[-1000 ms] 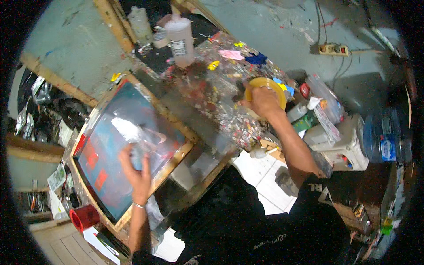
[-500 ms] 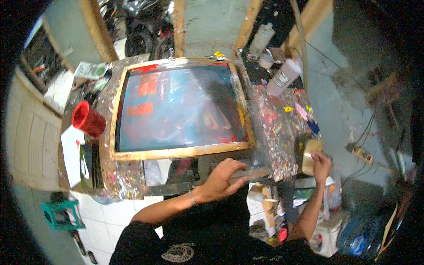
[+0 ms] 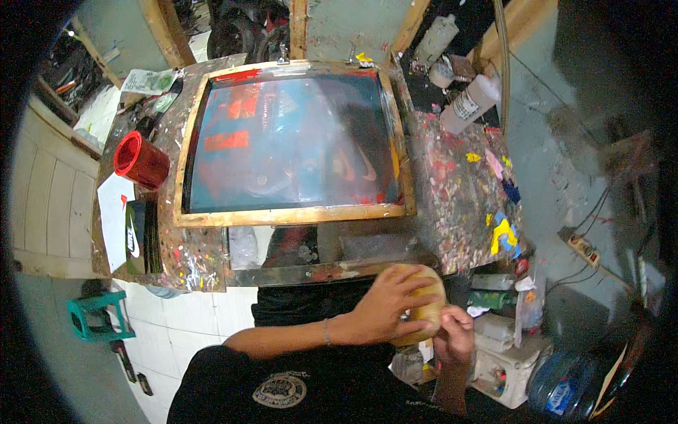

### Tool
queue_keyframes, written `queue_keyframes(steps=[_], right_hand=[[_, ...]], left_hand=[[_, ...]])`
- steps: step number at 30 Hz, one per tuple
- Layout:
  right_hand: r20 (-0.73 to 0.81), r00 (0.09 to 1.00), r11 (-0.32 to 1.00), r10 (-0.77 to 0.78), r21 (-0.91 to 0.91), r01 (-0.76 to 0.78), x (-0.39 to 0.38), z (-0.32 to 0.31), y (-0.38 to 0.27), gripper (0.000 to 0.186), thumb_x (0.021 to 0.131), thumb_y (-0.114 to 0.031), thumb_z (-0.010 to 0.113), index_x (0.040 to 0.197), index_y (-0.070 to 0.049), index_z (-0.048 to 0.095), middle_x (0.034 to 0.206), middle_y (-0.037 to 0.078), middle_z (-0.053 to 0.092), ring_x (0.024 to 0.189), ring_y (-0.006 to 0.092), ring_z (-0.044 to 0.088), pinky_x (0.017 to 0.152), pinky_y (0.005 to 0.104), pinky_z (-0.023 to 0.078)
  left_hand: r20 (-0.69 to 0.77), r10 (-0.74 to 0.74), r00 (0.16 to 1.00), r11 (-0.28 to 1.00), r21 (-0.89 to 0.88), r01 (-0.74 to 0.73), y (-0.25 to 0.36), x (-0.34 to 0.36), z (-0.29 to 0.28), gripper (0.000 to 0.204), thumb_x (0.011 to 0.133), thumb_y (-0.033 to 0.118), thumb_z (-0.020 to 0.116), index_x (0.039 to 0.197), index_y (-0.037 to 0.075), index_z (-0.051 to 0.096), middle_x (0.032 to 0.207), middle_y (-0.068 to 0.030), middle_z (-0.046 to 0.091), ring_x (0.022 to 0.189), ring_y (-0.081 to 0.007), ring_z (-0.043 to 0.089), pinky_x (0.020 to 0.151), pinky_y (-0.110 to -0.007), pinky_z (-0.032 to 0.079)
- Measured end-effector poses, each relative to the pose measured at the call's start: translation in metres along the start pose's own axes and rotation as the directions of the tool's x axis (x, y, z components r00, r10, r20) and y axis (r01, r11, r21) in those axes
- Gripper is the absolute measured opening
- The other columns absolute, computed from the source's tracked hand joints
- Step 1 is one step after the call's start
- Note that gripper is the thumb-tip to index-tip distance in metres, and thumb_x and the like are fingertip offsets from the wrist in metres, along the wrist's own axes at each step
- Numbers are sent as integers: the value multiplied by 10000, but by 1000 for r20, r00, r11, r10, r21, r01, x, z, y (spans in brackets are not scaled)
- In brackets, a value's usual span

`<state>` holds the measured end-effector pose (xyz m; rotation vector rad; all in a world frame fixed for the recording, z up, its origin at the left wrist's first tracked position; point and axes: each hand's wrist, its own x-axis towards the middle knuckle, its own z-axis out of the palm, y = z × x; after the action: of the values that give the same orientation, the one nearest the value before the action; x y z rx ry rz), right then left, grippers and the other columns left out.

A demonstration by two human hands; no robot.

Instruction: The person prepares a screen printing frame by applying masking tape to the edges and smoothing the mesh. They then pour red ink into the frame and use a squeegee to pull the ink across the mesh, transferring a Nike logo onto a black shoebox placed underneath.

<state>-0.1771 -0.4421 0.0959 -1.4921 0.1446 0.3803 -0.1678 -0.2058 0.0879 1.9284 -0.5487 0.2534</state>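
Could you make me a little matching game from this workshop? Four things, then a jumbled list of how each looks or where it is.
1. Roll
2. Open container
3. Stool
4. Framed screen

A. Green, at the picture's lower left
B. Mostly blue, with a wooden border
C. Yellowish, gripped by the left hand
D. Red, on the table

Pairs: 1-C, 2-D, 3-A, 4-B

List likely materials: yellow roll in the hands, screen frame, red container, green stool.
Yellow roll: probably plastic tape; smooth amber-yellow surface, but blur leaves paper possible.
Screen frame: wood, worn matte finish; tan rails with stains and paint smears.
Red container: likely plastic, semi-gloss; smooth wall, though paint may coat it.
Green stool: likely moulded plastic; uniform colour throughout.
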Motion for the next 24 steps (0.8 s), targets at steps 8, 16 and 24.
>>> queue_keyframes(steps=[8,16,24], right_hand=[[161,968,961,190,169,-217,-6,58,-2,160,961,-123,670,1007,28,648,857,91,653,621,137,581,521,268,461],[215,974,978,-73,-175,112,-16,61,63,1408,621,-240,971,1591,-39,-30,1568,204,330,1397,311,417,1161,429,354],[308,949,984,68,-177,-13,3,64,32,1162,741,-118,885,1604,-95,108,1442,192,477,1220,253,587,1004,380,492]], left_hand=[[52,-203,978,978,65,200,-2,-46,-5,330,833,223,750,1163,225,743,1394,-53,588,1417,-397,394,1101,-604,293],[-31,-193,981,981,10,193,1,-43,-11,196,873,143,728,1065,135,768,1188,-19,742,1368,-373,514,1163,-582,231],[-123,-378,918,904,-262,337,19,29,-101,159,906,84,707,1048,79,778,1134,-70,757,1214,-276,652,1098,-478,390]])
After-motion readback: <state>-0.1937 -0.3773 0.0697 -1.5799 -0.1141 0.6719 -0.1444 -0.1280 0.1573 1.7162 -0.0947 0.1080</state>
